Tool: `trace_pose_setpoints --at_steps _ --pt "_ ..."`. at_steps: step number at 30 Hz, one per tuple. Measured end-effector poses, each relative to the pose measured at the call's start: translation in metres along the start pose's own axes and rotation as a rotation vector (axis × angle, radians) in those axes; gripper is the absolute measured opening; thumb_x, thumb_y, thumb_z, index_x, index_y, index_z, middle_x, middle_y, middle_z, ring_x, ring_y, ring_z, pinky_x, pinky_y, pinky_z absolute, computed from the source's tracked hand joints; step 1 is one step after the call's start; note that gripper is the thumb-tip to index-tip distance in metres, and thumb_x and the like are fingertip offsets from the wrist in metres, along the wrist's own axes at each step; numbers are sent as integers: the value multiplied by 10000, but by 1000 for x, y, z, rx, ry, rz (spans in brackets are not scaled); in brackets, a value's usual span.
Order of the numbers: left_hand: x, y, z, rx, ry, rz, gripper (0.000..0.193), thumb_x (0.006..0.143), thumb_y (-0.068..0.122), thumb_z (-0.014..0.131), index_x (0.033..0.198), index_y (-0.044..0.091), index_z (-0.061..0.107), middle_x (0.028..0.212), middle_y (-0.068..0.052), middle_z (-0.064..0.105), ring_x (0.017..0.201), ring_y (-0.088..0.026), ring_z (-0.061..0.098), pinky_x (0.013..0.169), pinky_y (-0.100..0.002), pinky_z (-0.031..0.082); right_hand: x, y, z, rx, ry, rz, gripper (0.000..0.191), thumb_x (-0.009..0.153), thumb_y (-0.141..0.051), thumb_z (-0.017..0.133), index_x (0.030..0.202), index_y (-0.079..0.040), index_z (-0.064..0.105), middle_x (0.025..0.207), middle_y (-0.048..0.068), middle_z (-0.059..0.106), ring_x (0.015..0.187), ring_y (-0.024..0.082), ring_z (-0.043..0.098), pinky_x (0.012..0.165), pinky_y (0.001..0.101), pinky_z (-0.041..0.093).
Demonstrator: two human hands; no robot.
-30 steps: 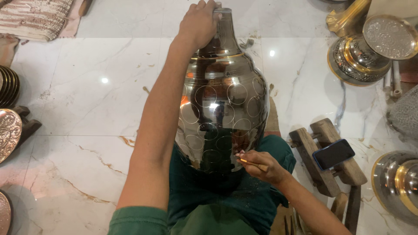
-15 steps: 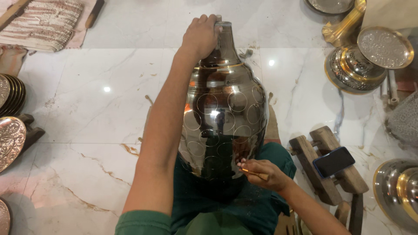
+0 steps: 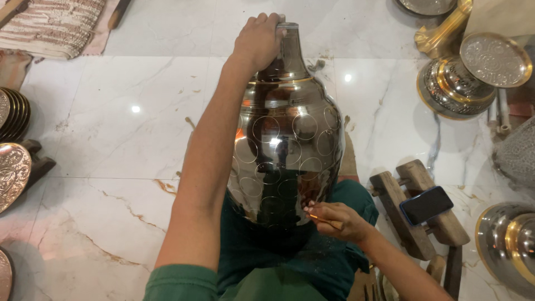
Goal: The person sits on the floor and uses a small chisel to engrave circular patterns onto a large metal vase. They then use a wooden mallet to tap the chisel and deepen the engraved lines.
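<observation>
Pinching a thin engraving tool [image 3: 320, 218] in the right hand [image 3: 340, 221], tip touching the lower belly of the shiny metal vase [image 3: 287, 145] (lying tilted across the lap, circles scribed over it). Farther out, gripping its neck rim with the left hand [image 3: 257, 40], fingers curled, above white marble floor [image 3: 111, 128].

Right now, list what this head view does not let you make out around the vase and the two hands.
- Vase base: hidden behind the right hand and the green-clothed lap.
- Tool tip: too small, covered by the right-hand fingers.
- Vase mouth: covered by the left hand.
- Phone screen: dark, nothing to make out.
- Engraved plate: cut off by the left edge.
</observation>
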State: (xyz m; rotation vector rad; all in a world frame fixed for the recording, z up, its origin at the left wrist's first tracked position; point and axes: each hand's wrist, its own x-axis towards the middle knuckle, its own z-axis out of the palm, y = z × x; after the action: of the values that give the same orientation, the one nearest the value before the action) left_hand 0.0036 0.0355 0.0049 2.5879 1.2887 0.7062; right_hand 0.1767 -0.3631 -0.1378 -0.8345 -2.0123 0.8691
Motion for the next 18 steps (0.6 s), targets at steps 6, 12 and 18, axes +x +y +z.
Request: trace_pose_setpoints --at_steps 6,12,18 --pt "1 3 -2 -21 -28 -32 348 1047 312 523 1305 88 591 1245 -135 625 1188 -355 552 1011 -500 458 5 -9 0 -18 -27 118 191 952 -140 688 1092 -11 679 903 112 698 826 302 739 869 447 634" --pt "1 6 -8 -26 -16 -28 350 1047 312 531 1319 99 589 1260 -136 621 1205 -363 542 980 -514 476 -2 -18 8 -269 153 -76 191 896 -20 762 909 -69 577 1035 104 702 951 266 763 836 345 642" --pt "5 7 -22 -52 -147 -101 422 1048 415 439 1307 133 614 1242 -120 644 1179 -357 571 1014 -509 461 -42 -29 40 -104 901 580 135 928 -8 724 1015 -66 638 1019 96 700 945 175 732 798 305 614"
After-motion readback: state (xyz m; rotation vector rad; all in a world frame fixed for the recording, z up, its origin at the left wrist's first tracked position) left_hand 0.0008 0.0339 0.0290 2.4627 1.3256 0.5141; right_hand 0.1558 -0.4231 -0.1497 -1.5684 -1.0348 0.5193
